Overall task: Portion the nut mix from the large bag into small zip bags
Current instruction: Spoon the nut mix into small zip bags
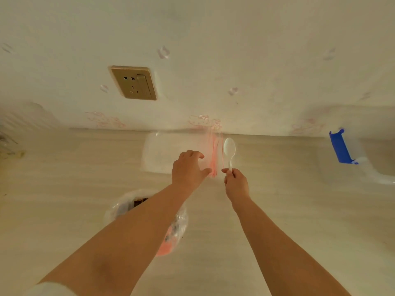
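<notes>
A stack of small clear zip bags (171, 152) with red seal lines lies on the counter by the wall. My left hand (188, 169) rests over the stack, its thumb touching the red-edged ends and its fingers curled above the bags. My right hand (236, 182) pinches the handle of a white plastic spoon (229, 149), whose empty bowl points toward the wall. The large clear bag of nut mix (128, 205) sits nearer to me, partly hidden under my left forearm, with dark nuts showing through its open top.
A clear plastic container with a blue clip (341, 146) stands at the right by the wall. A gold wall socket (133, 82) is above the counter (64, 199). Dark items sit at the far left edge (8, 144).
</notes>
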